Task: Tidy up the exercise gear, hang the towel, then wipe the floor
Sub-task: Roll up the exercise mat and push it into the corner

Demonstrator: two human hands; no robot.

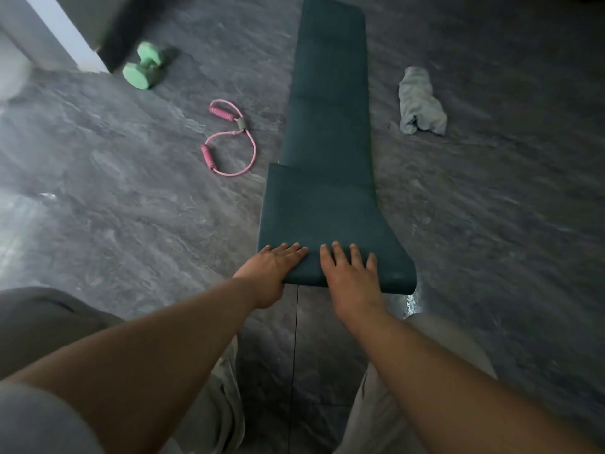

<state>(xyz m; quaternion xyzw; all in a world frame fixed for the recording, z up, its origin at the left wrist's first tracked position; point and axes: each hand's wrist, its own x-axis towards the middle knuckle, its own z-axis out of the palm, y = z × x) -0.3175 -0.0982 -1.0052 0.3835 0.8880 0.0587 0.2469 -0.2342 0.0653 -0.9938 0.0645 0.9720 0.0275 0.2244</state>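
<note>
A dark teal exercise mat point(330, 126) lies lengthwise on the grey floor, its near end folded over. My left hand point(271, 267) grips the near left edge of that fold, thumb under, fingers on top. My right hand point(348, 273) presses flat on the near end beside it, fingers spread. A crumpled grey towel point(420, 101) lies on the floor right of the mat. Left of the mat are a pink figure-eight resistance band point(229, 139) and, farther back, a green dumbbell point(144, 65).
The dark marbled floor point(131, 208) spreads all around. A dark cabinet base and a white wall edge point(62, 31) stand at the back left. My knees in grey trousers point(386, 404) are at the bottom.
</note>
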